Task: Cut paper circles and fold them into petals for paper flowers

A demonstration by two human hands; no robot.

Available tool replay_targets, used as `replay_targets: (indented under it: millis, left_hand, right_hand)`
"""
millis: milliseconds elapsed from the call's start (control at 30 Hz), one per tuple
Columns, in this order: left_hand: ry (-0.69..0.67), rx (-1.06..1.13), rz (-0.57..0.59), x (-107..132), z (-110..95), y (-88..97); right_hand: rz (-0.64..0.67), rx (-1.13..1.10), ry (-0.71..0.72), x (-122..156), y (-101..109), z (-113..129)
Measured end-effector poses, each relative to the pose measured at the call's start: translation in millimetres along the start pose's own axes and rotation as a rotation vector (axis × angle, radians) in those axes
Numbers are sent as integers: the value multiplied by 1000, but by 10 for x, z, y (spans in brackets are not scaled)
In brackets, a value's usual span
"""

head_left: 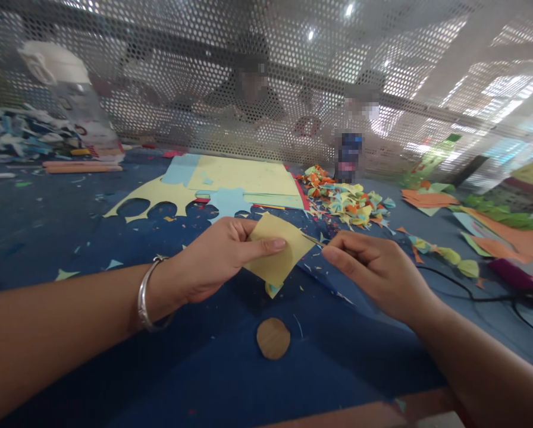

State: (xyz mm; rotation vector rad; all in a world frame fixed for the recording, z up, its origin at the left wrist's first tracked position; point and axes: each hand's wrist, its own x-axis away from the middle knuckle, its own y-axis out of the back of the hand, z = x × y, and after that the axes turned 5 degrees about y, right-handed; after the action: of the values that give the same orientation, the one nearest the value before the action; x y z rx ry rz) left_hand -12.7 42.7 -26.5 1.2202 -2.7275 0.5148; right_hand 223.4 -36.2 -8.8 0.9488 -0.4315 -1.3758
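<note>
My left hand (217,255) pinches a small yellow paper square (278,249) between thumb and fingers, holding it above the blue table (115,368). A silver bangle (148,294) circles that wrist. My right hand (373,267) is closed around a thin tool, probably scissors (313,239), whose tip touches the right edge of the yellow square. The tool's handle is hidden inside the fingers. A round brown cardboard disc (273,337) lies on the table just below the two hands.
Large yellow and light-blue sheets with round cut-outs (231,181) lie behind the hands. A heap of coloured scraps (347,199) sits right of them, orange and green paper (507,232) at far right. A black cable (480,297) runs rightward. People sit behind a perforated screen (266,89).
</note>
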Motion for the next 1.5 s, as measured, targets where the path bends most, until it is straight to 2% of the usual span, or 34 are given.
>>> replay_targets:
  millis: [1500]
  left_hand:
    - [63,14,92,13,62,-42]
  right_hand:
    - [26,61,71,-3,-6,63]
